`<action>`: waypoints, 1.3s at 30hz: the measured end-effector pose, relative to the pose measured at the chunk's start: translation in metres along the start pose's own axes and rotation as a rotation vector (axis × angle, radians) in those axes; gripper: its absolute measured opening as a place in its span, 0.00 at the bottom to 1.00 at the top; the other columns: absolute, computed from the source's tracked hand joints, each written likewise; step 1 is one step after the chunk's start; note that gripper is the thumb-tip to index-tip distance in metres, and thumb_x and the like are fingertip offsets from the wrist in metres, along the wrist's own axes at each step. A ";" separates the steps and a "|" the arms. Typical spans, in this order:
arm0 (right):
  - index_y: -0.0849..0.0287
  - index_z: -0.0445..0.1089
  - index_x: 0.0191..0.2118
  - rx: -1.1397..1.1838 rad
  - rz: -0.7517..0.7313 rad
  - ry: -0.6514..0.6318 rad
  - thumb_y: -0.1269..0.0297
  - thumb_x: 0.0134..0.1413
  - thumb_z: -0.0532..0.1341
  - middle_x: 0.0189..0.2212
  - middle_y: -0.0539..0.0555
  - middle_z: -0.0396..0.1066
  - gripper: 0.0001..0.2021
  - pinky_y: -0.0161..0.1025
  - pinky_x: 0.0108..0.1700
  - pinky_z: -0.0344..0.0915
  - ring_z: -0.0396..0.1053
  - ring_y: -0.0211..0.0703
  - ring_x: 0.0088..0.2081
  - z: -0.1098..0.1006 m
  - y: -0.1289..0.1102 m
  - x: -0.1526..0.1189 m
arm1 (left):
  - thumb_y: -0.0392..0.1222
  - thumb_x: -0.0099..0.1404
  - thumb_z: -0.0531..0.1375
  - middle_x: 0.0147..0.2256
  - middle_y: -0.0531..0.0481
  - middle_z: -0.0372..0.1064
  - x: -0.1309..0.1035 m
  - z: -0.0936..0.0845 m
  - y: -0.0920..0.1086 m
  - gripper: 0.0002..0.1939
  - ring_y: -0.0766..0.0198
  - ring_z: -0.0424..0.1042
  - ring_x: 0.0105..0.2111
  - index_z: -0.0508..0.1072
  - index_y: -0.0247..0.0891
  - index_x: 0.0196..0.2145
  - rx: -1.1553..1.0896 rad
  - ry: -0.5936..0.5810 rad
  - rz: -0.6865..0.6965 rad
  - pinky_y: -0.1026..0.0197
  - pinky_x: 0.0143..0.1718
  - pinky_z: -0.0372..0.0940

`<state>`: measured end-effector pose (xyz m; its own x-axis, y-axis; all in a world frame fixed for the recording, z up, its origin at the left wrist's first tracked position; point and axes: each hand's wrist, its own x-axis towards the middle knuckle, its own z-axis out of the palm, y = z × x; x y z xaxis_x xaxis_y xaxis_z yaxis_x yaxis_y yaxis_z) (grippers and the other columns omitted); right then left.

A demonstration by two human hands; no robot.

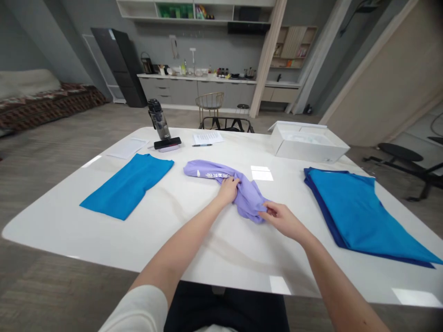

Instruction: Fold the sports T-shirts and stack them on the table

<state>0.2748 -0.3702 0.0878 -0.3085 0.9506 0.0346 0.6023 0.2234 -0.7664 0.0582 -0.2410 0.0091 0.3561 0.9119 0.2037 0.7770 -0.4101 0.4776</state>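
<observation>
A bunched purple garment (247, 196) with white lettering lies across the middle of the white table (214, 258). My left hand (228, 190) is closed on its middle, beside the lettering, with part of the fingers hidden in the folds. At the garment's near right end, my right hand (281, 219) pinches the cloth edge between thumb and fingers. To the left a bright blue folded garment (128, 186) lies flat. On the right, another bright blue garment (356, 207) rests on top of a dark blue one (330, 226).
A handheld vacuum cleaner (159, 122) stands at the back left of the table, near paper sheets (128, 148). Behind the garment are a pen (202, 145) and a printed sheet (209, 138). An open white box (308, 147) occupies the back right. Chairs (226, 123) stand beyond the table.
</observation>
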 end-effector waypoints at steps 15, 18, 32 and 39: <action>0.55 0.69 0.34 -0.299 0.152 0.169 0.64 0.60 0.62 0.29 0.52 0.71 0.04 0.37 0.36 0.60 0.70 0.45 0.32 0.057 0.026 0.043 | 0.36 0.70 0.54 0.50 0.44 0.76 -0.032 -0.010 0.028 0.16 0.54 0.72 0.53 0.75 0.41 0.51 -0.172 0.078 0.044 0.50 0.59 0.63; 0.56 0.70 0.34 -0.264 0.033 0.202 0.70 0.61 0.59 0.31 0.52 0.72 0.04 0.37 0.39 0.60 0.70 0.43 0.34 0.075 0.002 0.041 | 0.47 0.68 0.61 0.46 0.42 0.77 -0.034 -0.020 0.033 0.20 0.53 0.75 0.47 0.73 0.38 0.55 -0.271 0.104 -0.148 0.53 0.52 0.67; 0.58 0.74 0.56 -0.248 0.038 0.069 0.60 0.64 0.63 0.42 0.56 0.78 0.17 0.38 0.47 0.65 0.74 0.44 0.41 0.077 -0.016 0.071 | 0.38 0.70 0.52 0.33 0.54 0.65 -0.079 -0.057 -0.098 0.05 0.65 0.67 0.35 0.66 0.40 0.36 -0.787 0.762 -0.792 0.62 0.42 0.65; 0.55 0.79 0.48 -0.264 0.014 -0.134 0.58 0.62 0.63 0.34 0.52 0.79 0.13 0.36 0.40 0.65 0.75 0.44 0.37 0.102 -0.034 0.105 | 0.35 0.68 0.56 0.51 0.42 0.67 -0.095 -0.097 -0.093 0.12 0.54 0.66 0.54 0.68 0.40 0.48 -0.140 0.666 -0.359 0.51 0.59 0.60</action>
<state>0.1469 -0.2996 0.0524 -0.3828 0.9209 -0.0738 0.7724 0.2753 -0.5723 -0.0981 -0.2886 0.0279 -0.3275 0.8217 0.4664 0.6971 -0.1231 0.7063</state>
